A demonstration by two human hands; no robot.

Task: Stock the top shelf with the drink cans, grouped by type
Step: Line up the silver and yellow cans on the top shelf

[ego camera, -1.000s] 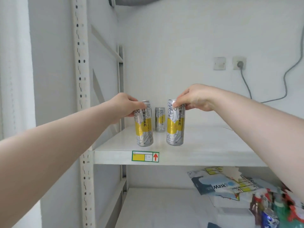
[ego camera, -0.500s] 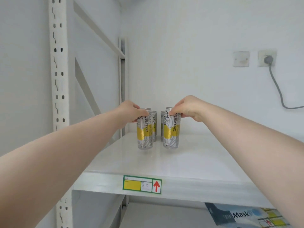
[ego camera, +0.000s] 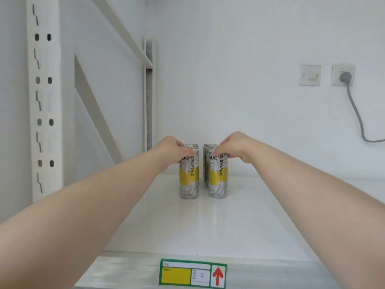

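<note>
Both hands are out over the top shelf (ego camera: pixel 250 215), each closed around the upper part of a silver-and-yellow drink can. The left hand (ego camera: pixel 174 150) grips the left can (ego camera: pixel 189 176) from its outer side, with fingers (ego camera: pixel 188 152) curled over the rim; the right hand (ego camera: pixel 231 148) pinches the right can (ego camera: pixel 217 176) just under the rim. Both cans stand upright with their bases apparently on the shelf, a narrow gap between them. Just beyond the right hand's fingertips at least one more matching can (ego camera: pixel 206 163) shows behind the right can, very close to it; whether another stands behind the left can cannot be told. The step looks like seating this pair in front of the same-type cans at the back. To do it well, keep each can vertical and slide it rather than tip it, since a grip this high on a tall, narrow can levers it over easily. Ease the front cans back until they sit just against those behind, labels facing out, then open the fingers straight upward so the knuckles do not drag a neighbour. The shelf to the outer side of the right hand is free for another type.
</note>
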